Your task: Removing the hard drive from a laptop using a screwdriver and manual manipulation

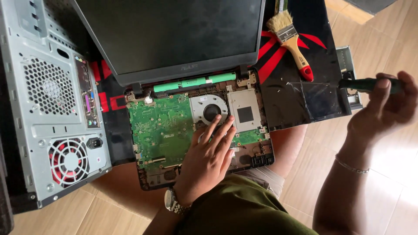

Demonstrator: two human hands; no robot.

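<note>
Wood floor w/ light brown planks fills the right side and bottom left of the frame, and a black mat w/ red marks lies on it under the things.

Left hand, lower middle of the frame, lies flat w/ fingers spread a bit. The fingertips touch the grey metal part just beside the round fan. A watch sits on that wrist. Under the hand is the open laptop base, its cover off, so the green board shows at center left. A long green bar runs along the top of the base, just below the hinge. A silver plate w/ a black square is right of the fan. The dark laptop screen stands up at top center.

Right hand, at the right edge, is curled around a dark green tool handle, thumb on top; the tip can't be seen. A thin bracelet is on that wrist. It is well apart from the laptop base.

A paint brush w/ a tan and red handle lies on the mat at upper right. A grey PC tower lies on its side at left, w/ a red fan behind a grille. A knee in olive cloth is at bottom center.
</note>
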